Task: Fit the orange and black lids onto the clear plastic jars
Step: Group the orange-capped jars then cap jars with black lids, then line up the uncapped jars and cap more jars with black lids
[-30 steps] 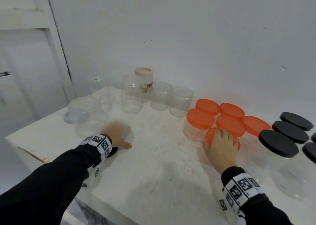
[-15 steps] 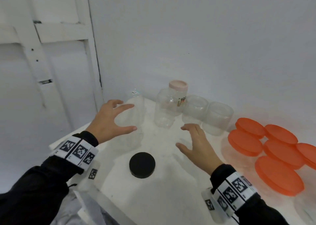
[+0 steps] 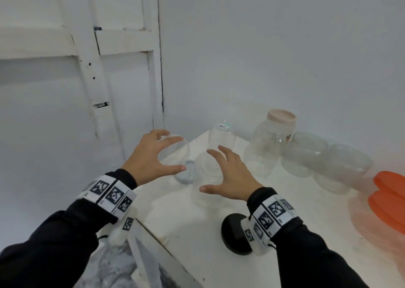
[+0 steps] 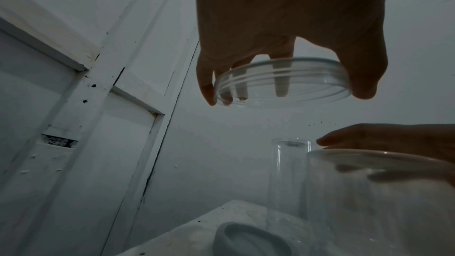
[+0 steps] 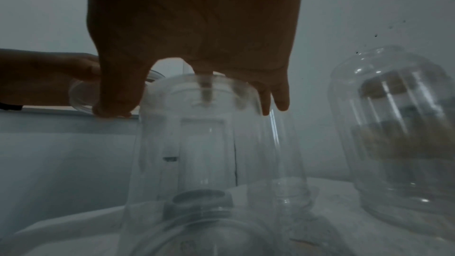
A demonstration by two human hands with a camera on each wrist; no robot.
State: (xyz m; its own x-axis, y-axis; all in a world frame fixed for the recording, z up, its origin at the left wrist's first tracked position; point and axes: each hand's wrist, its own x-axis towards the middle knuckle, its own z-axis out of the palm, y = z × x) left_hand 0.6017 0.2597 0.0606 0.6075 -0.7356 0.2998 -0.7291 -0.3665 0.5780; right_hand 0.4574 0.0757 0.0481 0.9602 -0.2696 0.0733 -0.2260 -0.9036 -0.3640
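Note:
At the table's far left corner, my left hand grips the threaded rim of a clear jar from above; the left wrist view shows thumb and fingers curled round that rim. Just right of it, my right hand hovers with spread fingers around the mouth of a second clear jar. In the right wrist view its thumb stands a little apart from this blurred jar. A black lid lies near the front edge, partly hidden by my right wrist. Orange lids show at the right edge.
A pale blue lid lies flat between the two jars. Behind stand a tall narrow clear jar, a big jar, a pink-lidded jar and two low clear tubs. The table edge drops off at left beside a white door.
The view swung left. My left hand closed on the jar rim. My right hand moved left and now hovers over the second jar, passing above the black lid.

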